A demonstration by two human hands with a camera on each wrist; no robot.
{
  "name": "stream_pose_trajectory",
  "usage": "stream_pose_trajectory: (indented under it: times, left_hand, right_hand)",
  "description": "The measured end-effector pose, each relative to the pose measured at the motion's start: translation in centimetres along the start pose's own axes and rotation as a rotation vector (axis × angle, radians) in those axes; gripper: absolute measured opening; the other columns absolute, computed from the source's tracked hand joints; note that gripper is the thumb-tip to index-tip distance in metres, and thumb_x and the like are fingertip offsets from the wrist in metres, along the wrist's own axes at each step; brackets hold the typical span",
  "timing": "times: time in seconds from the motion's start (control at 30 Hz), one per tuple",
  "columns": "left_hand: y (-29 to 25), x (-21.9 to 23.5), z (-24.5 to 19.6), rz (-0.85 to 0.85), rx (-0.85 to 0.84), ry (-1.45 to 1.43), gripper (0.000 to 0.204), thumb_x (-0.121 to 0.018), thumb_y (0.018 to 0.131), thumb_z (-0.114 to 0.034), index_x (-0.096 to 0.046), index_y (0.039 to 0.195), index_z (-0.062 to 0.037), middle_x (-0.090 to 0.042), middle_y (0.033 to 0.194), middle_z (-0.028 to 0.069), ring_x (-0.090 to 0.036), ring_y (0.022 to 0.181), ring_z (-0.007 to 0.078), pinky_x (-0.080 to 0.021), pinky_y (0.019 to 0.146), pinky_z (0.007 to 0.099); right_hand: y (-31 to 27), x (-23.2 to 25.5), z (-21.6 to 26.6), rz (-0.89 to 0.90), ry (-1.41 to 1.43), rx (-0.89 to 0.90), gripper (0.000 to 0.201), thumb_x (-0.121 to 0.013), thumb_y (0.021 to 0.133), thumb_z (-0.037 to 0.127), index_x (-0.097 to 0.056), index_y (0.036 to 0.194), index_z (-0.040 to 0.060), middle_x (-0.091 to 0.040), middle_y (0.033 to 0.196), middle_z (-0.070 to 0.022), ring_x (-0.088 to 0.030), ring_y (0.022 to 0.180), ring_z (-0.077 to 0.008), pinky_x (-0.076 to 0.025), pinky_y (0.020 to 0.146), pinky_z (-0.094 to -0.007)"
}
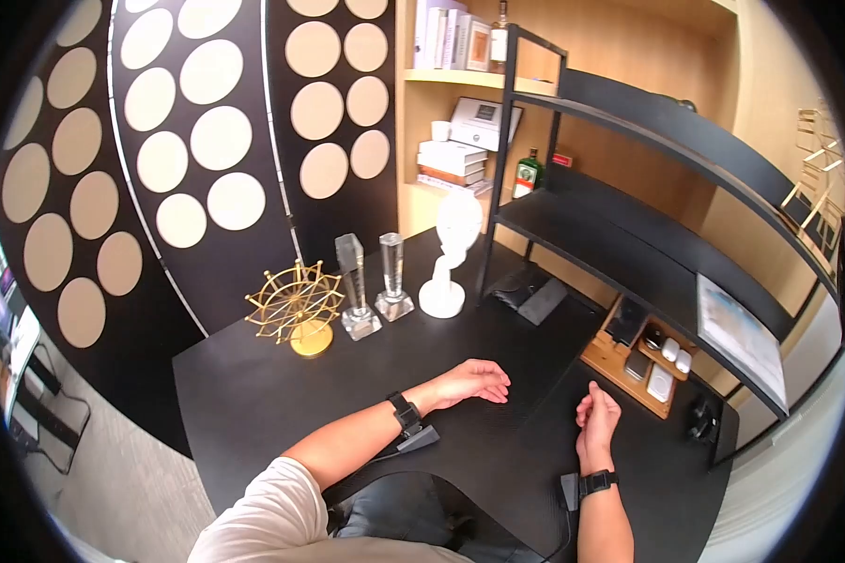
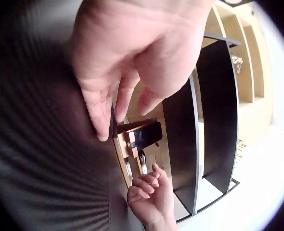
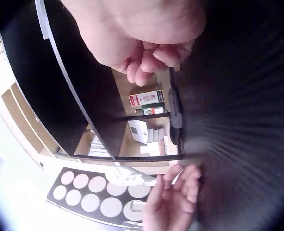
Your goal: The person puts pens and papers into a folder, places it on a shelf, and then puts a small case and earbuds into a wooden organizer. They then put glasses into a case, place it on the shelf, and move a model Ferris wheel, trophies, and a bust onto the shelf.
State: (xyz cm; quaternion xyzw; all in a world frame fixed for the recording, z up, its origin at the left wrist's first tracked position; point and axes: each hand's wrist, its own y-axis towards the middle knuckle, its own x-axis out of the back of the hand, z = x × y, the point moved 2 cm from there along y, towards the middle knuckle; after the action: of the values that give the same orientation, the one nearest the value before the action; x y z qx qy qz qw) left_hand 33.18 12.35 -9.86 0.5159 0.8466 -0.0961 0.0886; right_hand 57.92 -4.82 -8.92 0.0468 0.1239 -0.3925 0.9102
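Over the middle of the black desk (image 1: 366,375), the left hand (image 1: 471,383) rests with loosely bent fingers and holds nothing. To its right the right hand (image 1: 598,418) has loosely curled fingers, also around nothing, in front of a wooden organizer (image 1: 650,398). In the left wrist view the left hand (image 2: 132,57) hangs with fingers pointing down, and the right hand (image 2: 154,199) is seen beyond it. The right wrist view has the right hand (image 3: 142,33) with fingers bent inward; the left hand (image 3: 173,202) shows its palm. A gap separates the hands.
A gold wheel ornament (image 1: 296,305), two crystal trophies (image 1: 355,291) and a white sculpture (image 1: 441,296) stand at the back left. A black two-tier shelf (image 1: 591,239) spans the back right, with a dark phone (image 1: 626,321) on the organizer below. Black cables (image 1: 702,418) lie at the far right.
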Motion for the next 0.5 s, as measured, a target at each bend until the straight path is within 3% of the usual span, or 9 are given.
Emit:
stream_pose_trajectory:
  times: [0.23,0.37,0.5]
  left_hand:
    - [-6.0,4.7,-0.5,-0.05,-0.005,-0.098,0.025,-0.055,0.11,-0.02,-0.063,0.122,0.0011,-0.071,0.115,0.016,-0.072,0.11,0.0259,-0.059,0.101,0.0375]
    - [-9.4,5.2,-1.7,-0.157,-0.055,0.007,0.028,-0.055,0.111,-0.024,-0.063,0.123,0.0,-0.071,0.113,0.0146,-0.074,0.103,0.0231,-0.061,0.093,0.0346]
    - [-13.9,6.6,-4.0,-0.384,-0.16,0.091,0.026,-0.056,0.11,-0.023,-0.066,0.119,-0.0008,-0.074,0.107,0.0143,-0.075,0.094,0.0214,-0.062,0.081,0.032]
  right_hand:
    - [0.6,0.3,-0.9,0.113,-0.349,0.305,0.046,-0.069,0.103,0.023,-0.058,0.062,0.0073,-0.06,0.058,0.0004,-0.052,0.049,-0.0053,-0.036,0.046,-0.0222]
    - [0.1,-0.4,-0.9,0.293,-0.523,0.245,0.044,-0.069,0.102,0.018,-0.058,0.062,0.006,-0.061,0.059,-0.0002,-0.055,0.05,-0.0061,-0.039,0.046,-0.0229]
    - [0.1,-0.5,-1.0,0.292,-0.523,0.229,0.042,-0.069,0.102,0.017,-0.06,0.063,0.0039,-0.062,0.06,-0.0011,-0.056,0.051,-0.0067,-0.04,0.046,-0.0236]
